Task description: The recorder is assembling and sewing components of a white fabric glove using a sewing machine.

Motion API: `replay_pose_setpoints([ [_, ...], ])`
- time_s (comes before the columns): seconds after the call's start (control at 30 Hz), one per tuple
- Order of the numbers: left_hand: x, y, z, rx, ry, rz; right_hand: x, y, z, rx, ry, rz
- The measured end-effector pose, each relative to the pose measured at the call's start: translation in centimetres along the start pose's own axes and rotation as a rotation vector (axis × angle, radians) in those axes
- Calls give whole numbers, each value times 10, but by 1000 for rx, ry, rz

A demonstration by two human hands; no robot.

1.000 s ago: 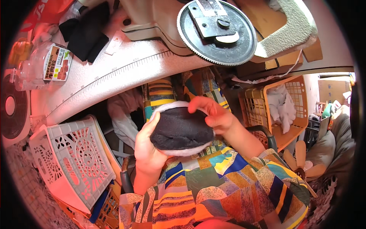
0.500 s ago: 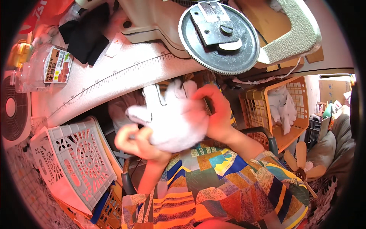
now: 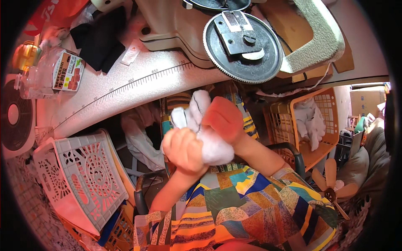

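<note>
Above my lap, in the head view, I hold a soft white glove (image 3: 216, 149) with dark lines along its fingers. My left hand (image 3: 184, 147) is wrapped round its left side in a fist. My right hand (image 3: 225, 120), slightly blurred and lit red, is closed against its upper right part. The glove is bunched up, with white finger parts poking out above my left hand and a rounded end showing below my right. Much of its middle is hidden by my hands.
A machine with a toothed black disc (image 3: 243, 47) stands on the white table (image 3: 138, 90) ahead. Black cloth (image 3: 100, 42) and a clear plastic jar (image 3: 46, 75) lie at its left. A white plastic basket (image 3: 90, 171) is at left, an orange basket (image 3: 331, 134) with white pieces at right.
The glove was spread out with its fingers apart; now it is squeezed together. My left hand has moved right and closed round it, and my right hand has curled into a fist.
</note>
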State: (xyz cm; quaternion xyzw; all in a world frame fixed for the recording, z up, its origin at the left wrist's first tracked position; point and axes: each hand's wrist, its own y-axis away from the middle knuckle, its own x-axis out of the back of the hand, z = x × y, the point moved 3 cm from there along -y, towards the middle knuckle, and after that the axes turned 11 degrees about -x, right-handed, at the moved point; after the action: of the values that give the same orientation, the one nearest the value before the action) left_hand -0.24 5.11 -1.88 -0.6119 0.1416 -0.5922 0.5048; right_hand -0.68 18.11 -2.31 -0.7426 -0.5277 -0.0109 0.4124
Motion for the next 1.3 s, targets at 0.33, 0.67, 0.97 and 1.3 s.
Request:
replay_pose_setpoints([
  [0.33, 11, 11, 17, -13, -65, -77, 0, -4, 2, -159, -4, 233],
  [0.67, 5, -9, -46, 359, 212, -224, -16, 30, 9, -1031, -1330, -495],
  [0.97, -12, 7, -57, 479, 592, -390, -13, 32, 10, -951, -1406, -720],
  [1.3, -8, 19, -55, 471, 489, -499, -9, 30, 9, -977, -1315, -644],
])
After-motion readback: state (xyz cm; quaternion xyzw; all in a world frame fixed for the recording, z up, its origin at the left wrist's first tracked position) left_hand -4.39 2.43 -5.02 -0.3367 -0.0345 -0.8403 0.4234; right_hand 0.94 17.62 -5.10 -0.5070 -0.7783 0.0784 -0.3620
